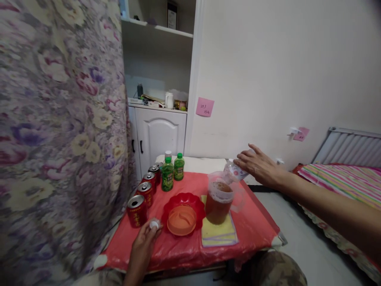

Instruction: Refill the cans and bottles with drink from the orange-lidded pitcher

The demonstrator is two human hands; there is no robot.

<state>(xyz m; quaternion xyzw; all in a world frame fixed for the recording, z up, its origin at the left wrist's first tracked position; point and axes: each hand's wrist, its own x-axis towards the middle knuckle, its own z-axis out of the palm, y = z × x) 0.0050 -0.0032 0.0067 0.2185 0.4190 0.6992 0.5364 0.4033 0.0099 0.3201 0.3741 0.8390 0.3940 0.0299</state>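
My right hand [260, 165] grips a clear plastic bottle [233, 171], tilted with its neck pointing left, at the rim of a pitcher. The clear pitcher [218, 202] holds brown, foamy liquid and stands on a folded yellow cloth [220, 236]. Whether liquid is leaving the bottle I cannot tell. Between the fingers of my left hand [142, 242] is a small white bottle cap [154, 225], close to the table's front left. Beside that hand a round orange lid [181, 220] lies in a red scalloped dish [195, 200].
Several red drink cans [137, 211] line the table's left side. Green-capped bottles [167, 174] stand behind them, near a white-capped one. A red plastic cover [190, 182] spreads over the table. A floral curtain [65, 119] hangs left; a bed [351, 178] is at the right.
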